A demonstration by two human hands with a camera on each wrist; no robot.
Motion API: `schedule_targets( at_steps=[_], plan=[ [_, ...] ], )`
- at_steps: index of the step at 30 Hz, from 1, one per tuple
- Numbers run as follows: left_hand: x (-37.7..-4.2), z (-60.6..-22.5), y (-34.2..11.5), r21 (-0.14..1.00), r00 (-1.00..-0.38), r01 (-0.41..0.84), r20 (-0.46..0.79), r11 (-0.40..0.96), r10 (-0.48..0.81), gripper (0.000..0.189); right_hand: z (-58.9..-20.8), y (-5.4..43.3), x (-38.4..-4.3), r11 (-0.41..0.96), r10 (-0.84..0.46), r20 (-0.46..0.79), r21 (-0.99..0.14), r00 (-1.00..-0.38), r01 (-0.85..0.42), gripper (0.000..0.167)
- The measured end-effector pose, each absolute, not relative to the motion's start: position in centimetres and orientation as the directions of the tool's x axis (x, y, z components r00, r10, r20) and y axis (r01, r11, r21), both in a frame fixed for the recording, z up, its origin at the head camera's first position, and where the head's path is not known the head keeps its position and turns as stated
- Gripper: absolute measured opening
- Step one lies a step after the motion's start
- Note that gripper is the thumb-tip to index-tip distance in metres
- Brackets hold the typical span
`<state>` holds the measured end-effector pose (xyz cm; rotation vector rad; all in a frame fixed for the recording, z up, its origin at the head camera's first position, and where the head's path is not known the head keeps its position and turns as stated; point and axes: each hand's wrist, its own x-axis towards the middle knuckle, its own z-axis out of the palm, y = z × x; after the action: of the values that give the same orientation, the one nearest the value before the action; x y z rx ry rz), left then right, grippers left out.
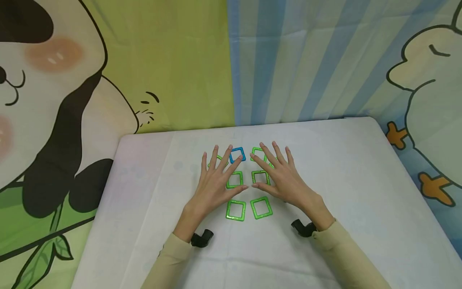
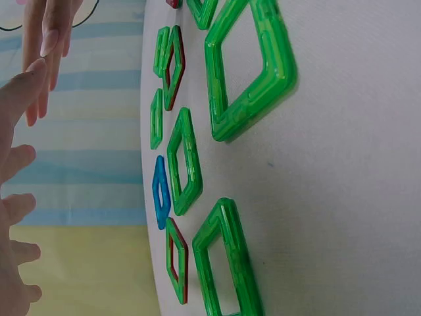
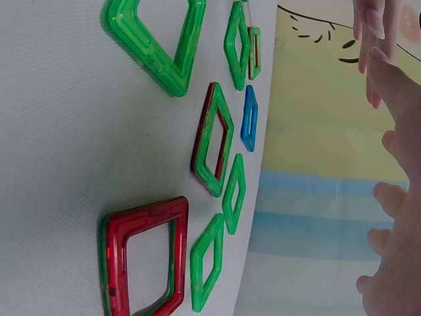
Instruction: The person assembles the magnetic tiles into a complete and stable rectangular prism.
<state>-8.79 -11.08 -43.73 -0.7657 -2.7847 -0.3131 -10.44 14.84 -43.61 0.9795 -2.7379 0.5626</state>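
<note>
My left hand (image 1: 213,184) is held above the left side of a group of square frame tiles, fingers straight and spread. Over the right side is my right hand (image 1: 288,182), spread the same way, its thumb near the left thumb. Neither hand holds anything. In front of the hands lie two green tiles, a left one (image 1: 227,209) and a right one (image 1: 253,209). Farther back, a blue tile (image 1: 244,154) shows between the hands. In the right wrist view, a red tile (image 3: 118,263) lies against a green one. The hands partly cover several other green tiles in the head view.
The tiles lie on a white-covered table (image 1: 162,241). Behind it hang a yellow-green cloth (image 1: 187,72) and a blue-striped cloth (image 1: 299,60) with cartoon animals at the sides. A black wrist mount (image 1: 202,239) sits at the left wrist, another (image 1: 303,228) at the right.
</note>
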Motion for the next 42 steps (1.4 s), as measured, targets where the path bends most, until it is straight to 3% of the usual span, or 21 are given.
schedule_targets(
  at_steps=[9,14,22,29,36,42],
  plan=[
    [-8.9,-44.2,-11.0,0.188,-0.832,0.538,0.277,0.822,0.481,0.083,-43.9,15.0,-10.5,0.684,-0.568,0.339,-0.314,-0.750,-0.659,0.077],
    [-9.3,-44.6,-11.0,0.254,-0.832,0.549,0.256,0.797,0.492,0.071,-44.1,14.9,-10.7,0.640,-0.568,0.380,-0.354,-0.730,-0.682,0.073],
    [-9.9,-45.6,-10.3,0.397,-0.853,0.512,0.128,0.762,0.506,0.056,-45.0,14.9,-10.4,0.634,-0.569,0.224,-0.493,-0.791,-0.595,0.062],
    [-10.3,-46.4,-10.1,0.357,-0.866,0.476,0.028,0.804,0.500,0.054,-46.6,14.7,-10.7,0.646,-0.602,0.128,-0.503,-0.788,-0.575,0.053],
    [-10.2,-47.1,-9.7,0.368,-0.866,0.453,-0.035,0.812,0.499,0.049,-47.8,14.7,-10.8,0.639,-0.622,0.139,-0.478,-0.771,-0.602,0.049],
    [-10.7,-47.0,-9.3,0.326,-0.864,0.472,-0.016,0.819,0.504,0.045,-47.8,14.5,-11.2,0.651,-0.628,0.150,-0.436,-0.763,-0.621,0.045]
  ],
)
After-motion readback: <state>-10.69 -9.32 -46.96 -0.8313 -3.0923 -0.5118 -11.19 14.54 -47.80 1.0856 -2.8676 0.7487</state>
